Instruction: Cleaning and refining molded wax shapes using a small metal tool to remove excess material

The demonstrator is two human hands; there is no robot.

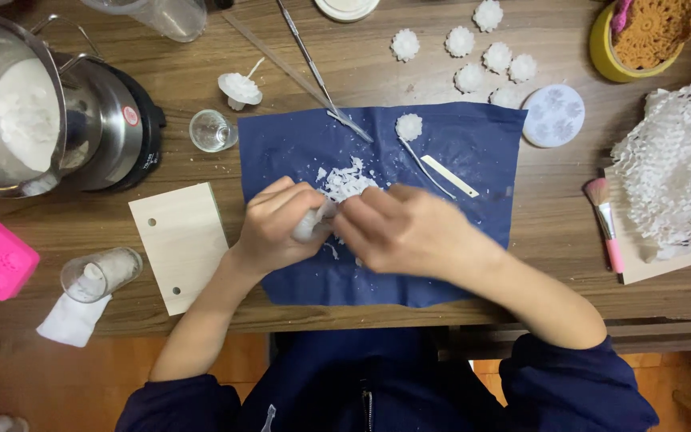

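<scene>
While both hands meet over the middle of the navy cloth [457, 152] spread on the wooden counter [553, 232], I see my left hand [277, 228] curled shut around a small white wax piece [310, 226], only its rounded end showing between the fingers. My right hand [405, 228] presses against that piece with its fingers bunched together; it is blurred, so I cannot tell whether it pinches anything of its own. White wax shavings [347, 181] lie on the cloth just above the hands. I judge the piece light, brittle and a little slick, best held around its thick body, not by thin petal edges. 1 finished wax flower [409, 126] sits near the cloth's far edge, more wax flowers [496, 57] toward the counter's far right. A metal sculpting tool [313, 68] lies slanted at the far edge, a melting pot [33, 112] at the far left corner.
</scene>
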